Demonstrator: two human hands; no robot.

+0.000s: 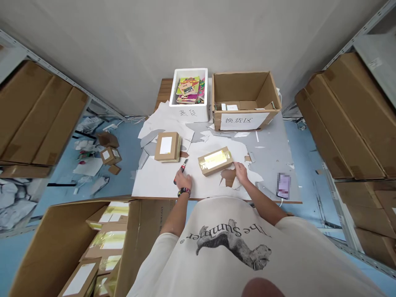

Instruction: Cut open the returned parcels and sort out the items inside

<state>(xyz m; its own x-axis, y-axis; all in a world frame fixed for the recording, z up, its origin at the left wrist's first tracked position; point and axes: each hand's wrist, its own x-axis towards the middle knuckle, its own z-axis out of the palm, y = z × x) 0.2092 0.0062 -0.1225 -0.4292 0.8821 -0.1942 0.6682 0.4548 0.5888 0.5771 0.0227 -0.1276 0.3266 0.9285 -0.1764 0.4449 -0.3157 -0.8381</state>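
Note:
My left hand (183, 181), with a beaded bracelet at the wrist, is closed around a red and black box cutter (185, 165) low over the table. The cutter's tip points away from me. At the right end of a small taped cardboard box (215, 161), my right hand (240, 171) grips its near corner. This box lies slightly turned, with a white label under shiny yellowish tape on top. A second cardboard box (167, 147) with a white label sits behind the cutter, apart from my left hand.
Torn white paper covers the table (272, 152). At the back stand a white foam box (189, 111) of booklets and a large open carton (246, 121). A phone (283, 185) lies at right. Below left, a big carton (77, 206) holds several parcels.

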